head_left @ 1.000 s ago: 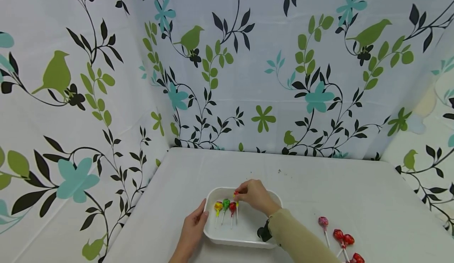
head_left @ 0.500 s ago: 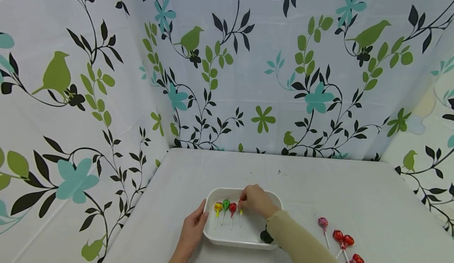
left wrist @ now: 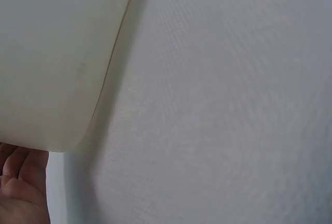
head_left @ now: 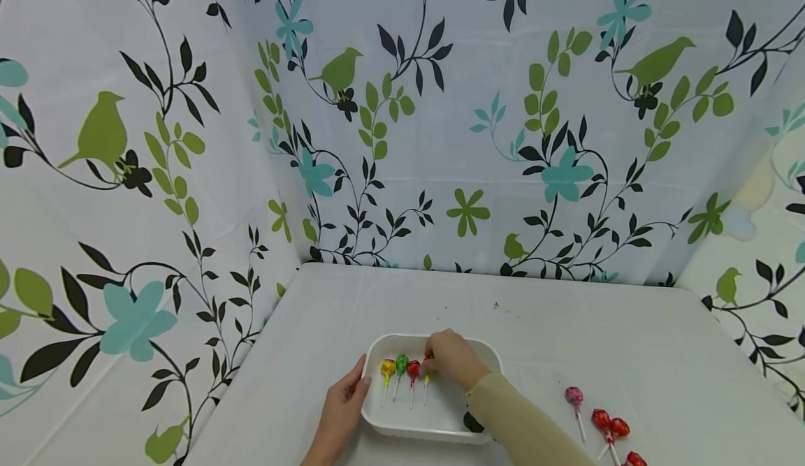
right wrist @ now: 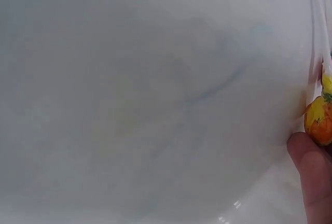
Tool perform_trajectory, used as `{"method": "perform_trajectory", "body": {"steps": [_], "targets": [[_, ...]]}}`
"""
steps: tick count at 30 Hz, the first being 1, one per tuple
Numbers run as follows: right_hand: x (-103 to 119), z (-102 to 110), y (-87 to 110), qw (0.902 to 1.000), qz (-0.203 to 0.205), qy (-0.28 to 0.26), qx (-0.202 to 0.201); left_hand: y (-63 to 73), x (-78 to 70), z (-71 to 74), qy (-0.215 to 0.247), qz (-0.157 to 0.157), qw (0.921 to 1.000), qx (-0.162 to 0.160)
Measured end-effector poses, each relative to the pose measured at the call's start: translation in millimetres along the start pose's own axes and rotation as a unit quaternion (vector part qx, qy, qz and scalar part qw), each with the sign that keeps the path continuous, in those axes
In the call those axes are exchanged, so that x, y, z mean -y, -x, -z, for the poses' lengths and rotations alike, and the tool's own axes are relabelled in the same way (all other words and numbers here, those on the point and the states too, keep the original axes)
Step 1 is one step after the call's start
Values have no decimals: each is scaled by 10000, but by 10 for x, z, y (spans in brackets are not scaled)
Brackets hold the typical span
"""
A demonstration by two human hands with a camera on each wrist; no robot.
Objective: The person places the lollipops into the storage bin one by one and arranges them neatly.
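A white tray (head_left: 402, 430) sits on the table. My left hand (head_left: 339, 404) holds its left edge, thumb at the rim; in the left wrist view, curled fingers (left wrist: 31, 169) meet the tray wall. Inside, a yellow lollipop (head_left: 388, 367), a green lollipop (head_left: 402, 363) and a red lollipop (head_left: 413, 368) lie in a row, sticks toward me. At the right of the row my right hand (head_left: 454, 361) pinches the head of another lollipop (right wrist: 319, 120), orange and yellow in the right wrist view. Fingers hide most of that head in the head view.
Several more lollipops lie on the table right of the tray: a pink one (head_left: 574, 395), a red one (head_left: 601, 419) and others near the lower edge. Patterned cloth (head_left: 390, 172) hangs behind and at both sides of the white table (head_left: 566, 319).
My right hand has shifted slightly right and toward me, bringing the pinched lollipop away from the red one and down in line with the row. My left hand stays at the tray's edge.
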State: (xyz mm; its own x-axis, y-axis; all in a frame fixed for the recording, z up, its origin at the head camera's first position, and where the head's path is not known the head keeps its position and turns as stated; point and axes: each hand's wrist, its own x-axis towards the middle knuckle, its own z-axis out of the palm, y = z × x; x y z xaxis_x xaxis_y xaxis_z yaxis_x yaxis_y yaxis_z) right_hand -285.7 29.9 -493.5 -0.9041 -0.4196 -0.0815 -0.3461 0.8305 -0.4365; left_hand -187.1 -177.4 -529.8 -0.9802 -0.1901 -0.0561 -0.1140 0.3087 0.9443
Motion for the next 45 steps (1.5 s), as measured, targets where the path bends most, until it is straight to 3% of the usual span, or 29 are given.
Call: {"method": "perform_trajectory", "body": {"steps": [12, 19, 27, 45], "targets": [[11, -19, 10, 9993, 172, 305, -99, 10, -20, -4, -71, 59, 10000, -28], [-1, -37, -9, 9998, 95, 140, -53, 11, -16, -5, -52, 51, 10000, -33], [-21, -23, -14, 9992, 319, 190, -111, 4, -9, -1, -65, 5, 10000, -59], [-8, -10, -3, 9998, 110, 128, -93, -7, -21, 3, -62, 34, 10000, -30]]}}
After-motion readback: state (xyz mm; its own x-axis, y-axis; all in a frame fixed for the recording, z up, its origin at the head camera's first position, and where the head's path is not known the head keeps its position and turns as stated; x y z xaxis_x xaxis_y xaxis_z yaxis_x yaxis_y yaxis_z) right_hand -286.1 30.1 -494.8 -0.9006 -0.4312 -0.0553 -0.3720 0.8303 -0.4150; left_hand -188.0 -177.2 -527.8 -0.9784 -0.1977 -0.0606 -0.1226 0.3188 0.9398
